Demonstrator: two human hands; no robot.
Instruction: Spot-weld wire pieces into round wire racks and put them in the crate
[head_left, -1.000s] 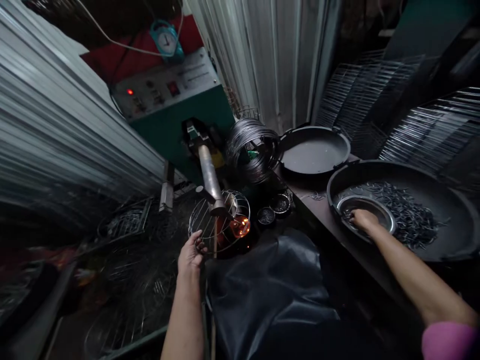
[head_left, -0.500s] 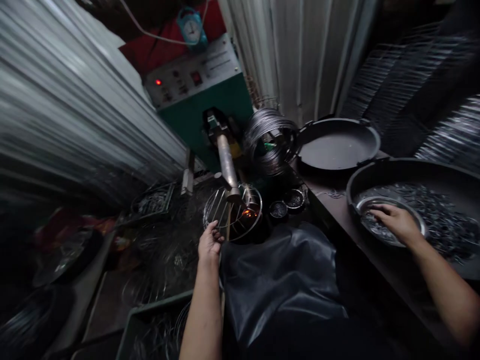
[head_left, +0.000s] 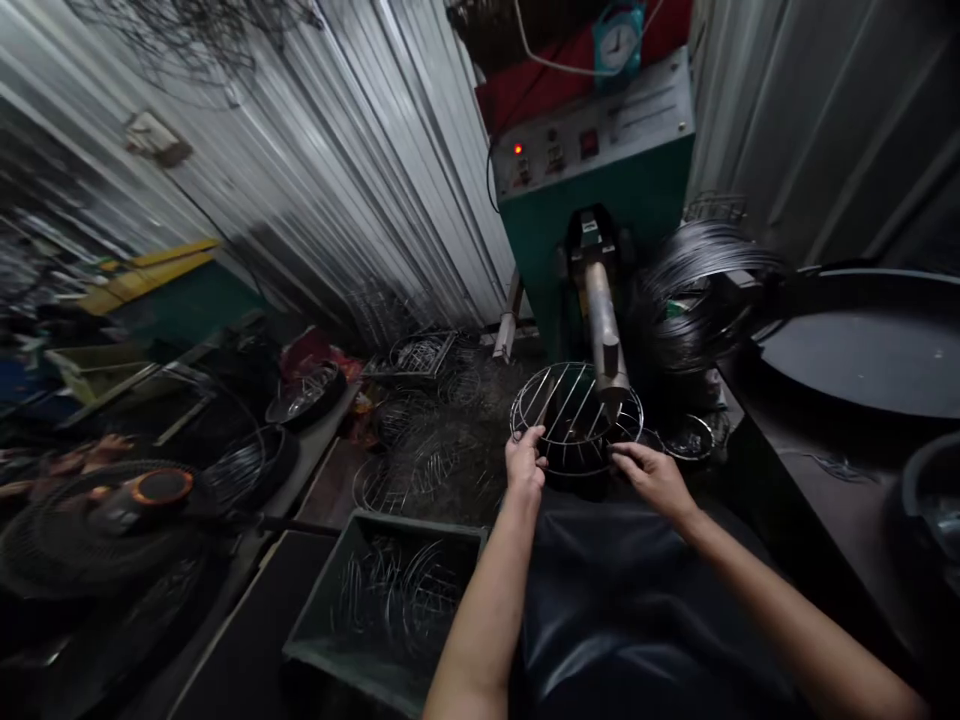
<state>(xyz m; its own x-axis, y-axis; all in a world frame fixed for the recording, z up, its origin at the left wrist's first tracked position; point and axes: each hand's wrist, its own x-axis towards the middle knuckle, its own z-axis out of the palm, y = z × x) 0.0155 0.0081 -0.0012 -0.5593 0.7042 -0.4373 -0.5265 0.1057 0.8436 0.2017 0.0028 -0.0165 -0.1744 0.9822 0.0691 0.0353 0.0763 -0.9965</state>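
Observation:
My left hand grips the left rim of a round wire rack with parallel bars. This rack sits under the metal arm of a green spot-welding machine, whose tip reaches down at its right side. My right hand is at the rack's right edge, thumb and fingers pinched together; whatever is between them is too small to make out. Just behind that hand stands a small bowl of metal bits. A dark apron covers my lap.
A green crate of wire parts stands at left, near a fan. A co-worker's hands show at far left. Coiled wire sits beside the machine. A large black pan lies at right.
My right hand has left the metal bowl of small pieces at the right and come to the rack's edge. My left hand still holds the rack. The view has swung left.

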